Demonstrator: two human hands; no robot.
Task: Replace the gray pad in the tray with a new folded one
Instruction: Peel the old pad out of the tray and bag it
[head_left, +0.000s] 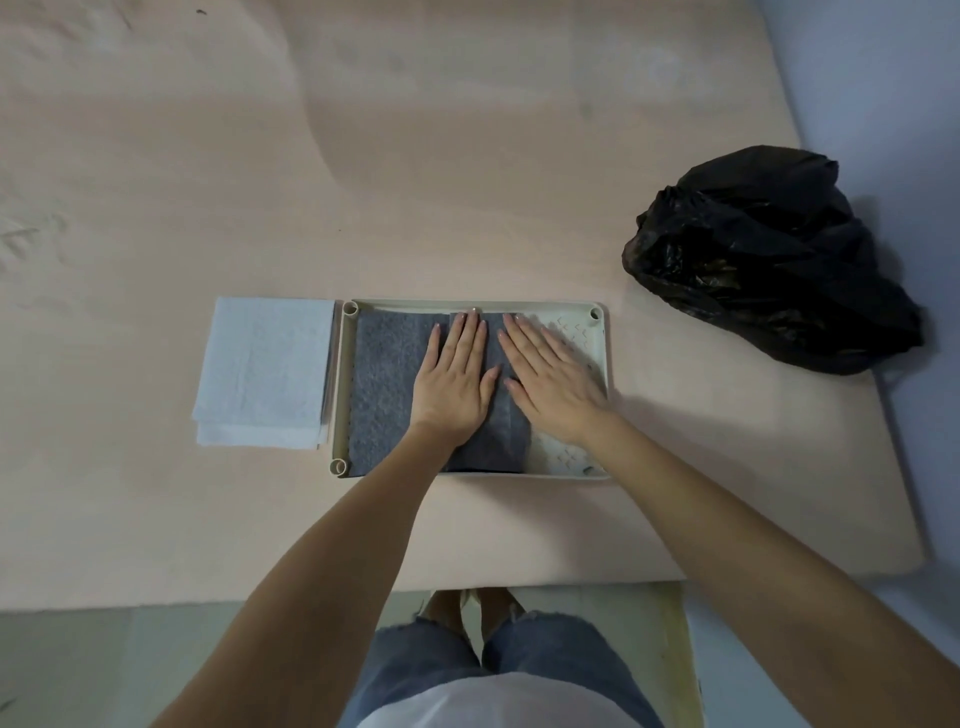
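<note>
On the pale pink tabletop (467, 182), near its front edge, sits a shallow cream rectangular plastic tray (600, 332) with round sockets at its corners. Inside it lies the gray felt-like pad (387, 374), folded over on itself so that the right end of the tray floor shows bare, with small raised marks. The left hand (454, 384) lies flat on the folded part, fingers straight and together, gripping nothing. The right hand (553, 382) lies just beside it, also flat with straight fingers, spanning the fold's right edge and the bare tray floor. Touching the tray's left rim is a stack of white folded square pads (265, 371). A crumpled black plastic bag (769, 260) rests well apart to the right, by the table's right edge. Broad open tabletop stretches behind the tray and to the far left.
</note>
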